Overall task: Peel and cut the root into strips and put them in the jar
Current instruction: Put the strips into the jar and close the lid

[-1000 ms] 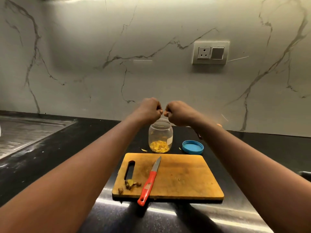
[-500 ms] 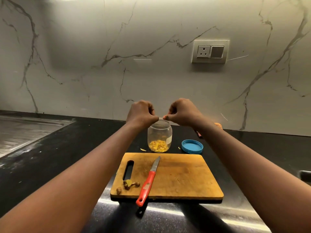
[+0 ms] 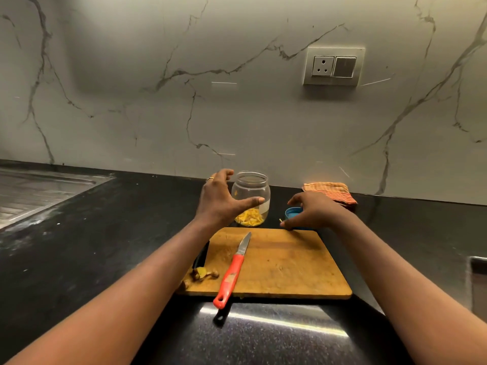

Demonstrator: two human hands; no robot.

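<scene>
A clear jar (image 3: pixel 251 189) stands open behind the wooden cutting board (image 3: pixel 287 262), with yellow root strips (image 3: pixel 249 216) at its bottom. My left hand (image 3: pixel 220 200) is spread around the jar's left side, thumb across its front; contact is unclear. My right hand (image 3: pixel 313 210) hovers with fingers spread over the blue lid (image 3: pixel 293 213), hiding most of it. A red-handled knife (image 3: pixel 233 272) lies on the board, blade pointing away. Brown peel scraps (image 3: pixel 203 274) sit at the board's near left corner.
An orange striped cloth (image 3: pixel 330 192) lies against the marble wall at the back right. A steel sink drainboard (image 3: pixel 31 193) is at the far left. A small yellow bit (image 3: pixel 281 220) lies on the black counter beside the lid.
Both hands were curled together above the jar's mouth. They have parted, opened and dropped: the left to the jar's side, the right over the blue lid.
</scene>
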